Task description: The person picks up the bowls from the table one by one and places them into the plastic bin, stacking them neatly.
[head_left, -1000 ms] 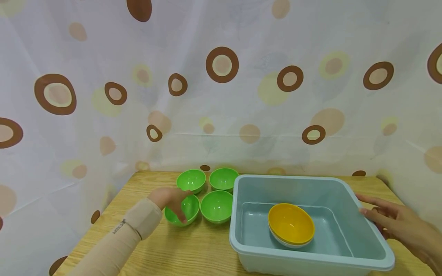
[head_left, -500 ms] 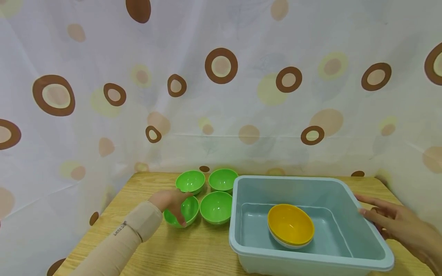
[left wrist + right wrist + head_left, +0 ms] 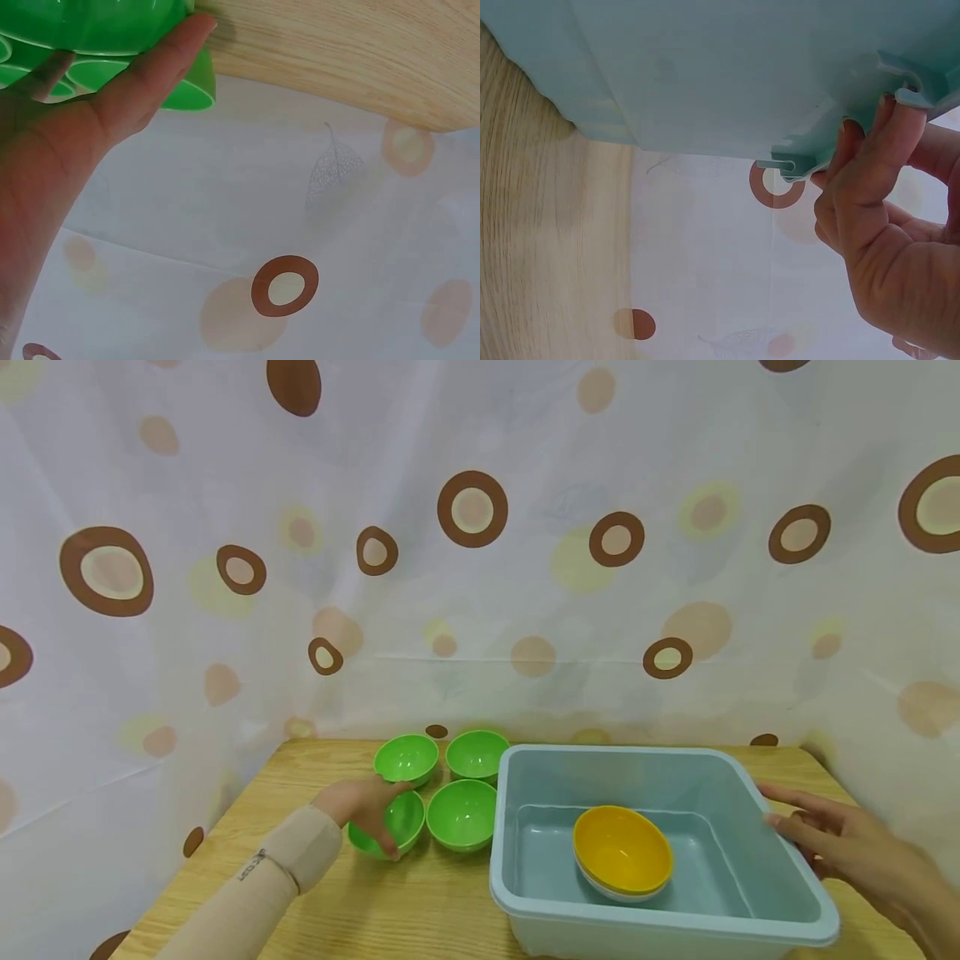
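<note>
In the head view my left hand [image 3: 363, 810] grips the near-left green bowl [image 3: 405, 818], thumb at its near side and a finger at its far rim. The bowl stands on the table. The left wrist view shows thumb and finger spread against the green bowl [image 3: 97, 22]; other fingers are hidden. My right hand [image 3: 840, 839] holds the right rim of a pale blue tub [image 3: 660, 925]. In the right wrist view its fingers [image 3: 874, 169] curl up under the rim. Inside the tub a yellow bowl [image 3: 622, 847] sits stacked on a white bowl [image 3: 618, 896].
Three more green bowls stand close together: one far left [image 3: 407, 760], one at the back [image 3: 477, 754] and one [image 3: 461, 816] beside the tub. The wooden table [image 3: 390, 914] ends at a patterned curtain [image 3: 450, 602].
The whole head view has shifted slightly left and down. Both hands keep their places on the bowl and the tub.
</note>
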Motion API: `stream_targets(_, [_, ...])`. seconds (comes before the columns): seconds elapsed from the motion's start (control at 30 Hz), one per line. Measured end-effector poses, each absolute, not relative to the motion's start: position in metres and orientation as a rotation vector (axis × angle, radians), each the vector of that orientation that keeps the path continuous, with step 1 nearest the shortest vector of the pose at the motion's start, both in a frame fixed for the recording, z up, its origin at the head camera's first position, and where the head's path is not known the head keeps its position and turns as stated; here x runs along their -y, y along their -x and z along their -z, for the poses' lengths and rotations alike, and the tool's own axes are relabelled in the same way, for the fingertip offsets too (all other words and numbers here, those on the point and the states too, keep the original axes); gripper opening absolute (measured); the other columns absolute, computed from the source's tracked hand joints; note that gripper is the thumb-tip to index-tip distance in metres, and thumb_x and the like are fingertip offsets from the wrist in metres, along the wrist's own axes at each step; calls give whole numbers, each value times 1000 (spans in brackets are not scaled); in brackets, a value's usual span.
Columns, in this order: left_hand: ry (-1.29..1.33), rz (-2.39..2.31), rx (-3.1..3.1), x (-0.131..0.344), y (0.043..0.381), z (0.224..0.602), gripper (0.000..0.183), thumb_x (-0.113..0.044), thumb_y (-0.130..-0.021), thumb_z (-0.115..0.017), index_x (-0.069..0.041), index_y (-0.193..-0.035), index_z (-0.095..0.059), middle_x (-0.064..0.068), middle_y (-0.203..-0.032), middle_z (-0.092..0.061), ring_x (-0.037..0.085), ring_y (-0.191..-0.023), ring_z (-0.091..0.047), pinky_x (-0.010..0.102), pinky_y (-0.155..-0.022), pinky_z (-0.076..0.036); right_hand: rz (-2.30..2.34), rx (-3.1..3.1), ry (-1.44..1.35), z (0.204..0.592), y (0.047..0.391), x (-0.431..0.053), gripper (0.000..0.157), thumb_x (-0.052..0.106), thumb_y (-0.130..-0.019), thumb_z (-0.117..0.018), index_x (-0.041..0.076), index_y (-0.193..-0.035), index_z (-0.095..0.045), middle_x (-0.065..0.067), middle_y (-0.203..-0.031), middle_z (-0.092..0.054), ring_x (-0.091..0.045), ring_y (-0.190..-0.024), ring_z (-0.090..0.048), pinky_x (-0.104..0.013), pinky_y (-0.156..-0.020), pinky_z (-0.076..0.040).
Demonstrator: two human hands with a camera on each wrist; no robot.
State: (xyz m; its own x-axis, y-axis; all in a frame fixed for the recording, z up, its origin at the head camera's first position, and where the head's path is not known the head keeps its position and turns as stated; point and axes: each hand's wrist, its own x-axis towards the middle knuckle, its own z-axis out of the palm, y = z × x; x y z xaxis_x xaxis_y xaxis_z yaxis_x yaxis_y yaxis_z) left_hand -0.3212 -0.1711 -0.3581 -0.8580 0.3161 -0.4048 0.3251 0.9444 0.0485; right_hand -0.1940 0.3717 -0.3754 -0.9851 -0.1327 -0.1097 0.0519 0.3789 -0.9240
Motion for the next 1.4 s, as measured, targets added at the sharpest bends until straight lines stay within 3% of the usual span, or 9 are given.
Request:
stream_targets(0.5, [-433,8,-2689,171,319,359,104,-47,-62,-88,-18,-148,-36,24,-147,-36,44,-130,-40,64,-94,-38,1677,-2475,79,375,192,-370,39,23,-102,-49,61,-109,-47,-2,-94,-65,-19,-79,-65,-38,-64,-56])
stream_targets(0.83, [-443,31,-2690,169,317,356,104,-44,-63,-88,-17,-148,-35,29,-148,-31,51,-126,-40,66,-92,-38,1682,-2514,161,379,194,-373,42,21,-103,-47,61,-117,-46,-3,-95,-66,-21,-81,-66,-41,-64,-56])
stream_targets(1.13, [-463,48,-2732,171,314,343,104,-45,-59,-89,-19,-146,-39,30,-143,-37,47,-122,-47,61,-90,-42,1661,-2525,90,378,194,-371,39,24,-102,-49,61,-113,-45,-5,-94,-64,-20,-78,-64,-39,-64,-55])
stream_targets(1.4, [-612,5,-2724,167,309,326,104,-38,-62,-90,-14,-147,-35,35,-144,-31,53,-129,-34,64,-95,-38,1659,-2542,47,377,192,-369,37,25,-102,-50,60,-114,-46,-6,-94,-65,-21,-78,-64,-39,-65,-55])
